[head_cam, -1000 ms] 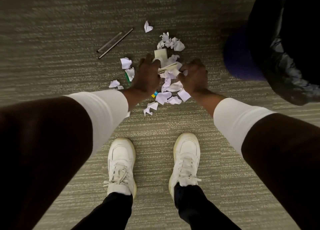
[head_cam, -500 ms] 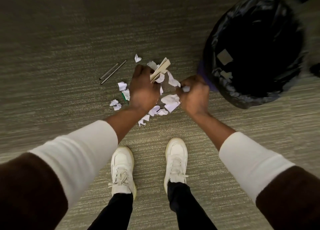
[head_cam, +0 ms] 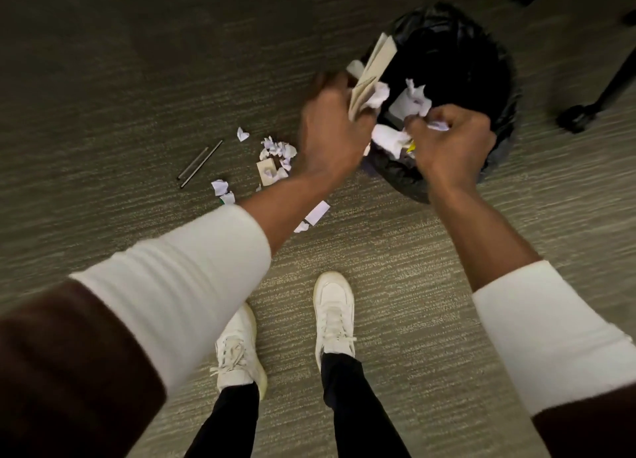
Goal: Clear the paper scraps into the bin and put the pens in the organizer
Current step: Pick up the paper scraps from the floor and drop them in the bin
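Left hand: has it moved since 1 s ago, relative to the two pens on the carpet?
Yes. The left hand, gripping tan folded paper, lifted off the scrap pile beside the two pens and swung right, to the bin rim.

The scene is dim and warm-toned, the carpet (head_cam: pixel 103 78) darkest toward the top and corners. Light seems to come from overhead: shadows under the shoes (head_cam: pixel 334 316) are soft and short. The bin (head_cam: pixel 481 78) interior is near black, detail lost. White sleeves (head_cam: pixel 179 285) and scraps (head_cam: pixel 278 151) read bright but not blown out. Both hands (head_cam: pixel 330 137) are smeared by motion blur. Wide-angle distortion stretches the arms at the lower edges.
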A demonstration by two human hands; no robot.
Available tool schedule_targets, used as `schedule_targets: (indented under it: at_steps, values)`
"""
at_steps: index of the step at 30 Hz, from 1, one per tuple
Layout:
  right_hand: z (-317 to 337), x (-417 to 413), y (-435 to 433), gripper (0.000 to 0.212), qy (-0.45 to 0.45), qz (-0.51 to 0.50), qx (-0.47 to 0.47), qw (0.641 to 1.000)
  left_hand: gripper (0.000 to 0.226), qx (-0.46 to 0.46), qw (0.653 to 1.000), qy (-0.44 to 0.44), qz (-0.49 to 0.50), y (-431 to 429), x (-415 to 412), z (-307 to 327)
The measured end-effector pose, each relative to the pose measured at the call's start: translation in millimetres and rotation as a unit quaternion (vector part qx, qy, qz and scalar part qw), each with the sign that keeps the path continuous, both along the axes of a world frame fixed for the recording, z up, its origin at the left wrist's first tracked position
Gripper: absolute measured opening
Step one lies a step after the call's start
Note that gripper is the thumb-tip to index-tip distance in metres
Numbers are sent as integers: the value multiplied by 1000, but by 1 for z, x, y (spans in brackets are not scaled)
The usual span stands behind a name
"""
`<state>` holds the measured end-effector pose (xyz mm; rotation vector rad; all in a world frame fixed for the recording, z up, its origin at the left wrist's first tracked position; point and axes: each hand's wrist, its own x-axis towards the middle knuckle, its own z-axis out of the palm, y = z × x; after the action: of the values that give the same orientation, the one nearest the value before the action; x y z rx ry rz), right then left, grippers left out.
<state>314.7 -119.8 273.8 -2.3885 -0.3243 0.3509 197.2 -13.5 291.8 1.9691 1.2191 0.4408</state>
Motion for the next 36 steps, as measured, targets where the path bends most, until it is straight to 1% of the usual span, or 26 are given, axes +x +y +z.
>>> schedule_targets:
  at_steps: [2,5,7,9,13,14,15,17,19,22,25,28,32,36]
  values:
    - [-4,16,0,24,-4,-21,-21,1000,36,-30,999,-2,-22,-3,18,-1]
    - [-14,33,0,30,-24,-32,-52,998,56,-62,996,23,-64,-7,37,-8]
    - [-20,39,0,34,1,-35,-52,998,71,-79,992,18,-99,-12,41,-11]
    - [-25,42,-2,38,28,-38,-40,998,83,-75,989,5,-125,-16,39,-13]
    - [-29,36,-14,36,3,-17,-53,998,106,-95,988,-7,-118,-24,17,-17]
    - [-29,33,-17,36,1,-2,-53,999,105,-102,988,-4,-115,-25,10,-19]
    - [-28,30,-19,36,3,16,-49,999,100,-107,988,1,-116,-26,1,-22]
    - [-23,22,-23,35,2,54,-37,998,80,-98,988,27,-120,-28,-20,-27]
    - [-18,12,-26,33,-18,98,-19,995,63,-82,989,63,-108,-31,-45,-34]
    - [-12,-7,-25,26,-37,178,0,983,50,-82,988,97,-89,-31,-82,-43]
    - [-11,-23,-18,19,2,231,-14,973,43,-83,983,148,-74,-28,-118,-51]
    - [-16,-43,-8,18,31,287,-32,957,39,-89,976,184,-70,-23,-149,-59]
    - [-27,-74,10,25,54,341,-78,935,32,-93,968,229,-48,-12,-179,-70]
    - [-40,-106,26,36,72,389,-147,907,31,-151,951,264,-52,-1,-201,-78]
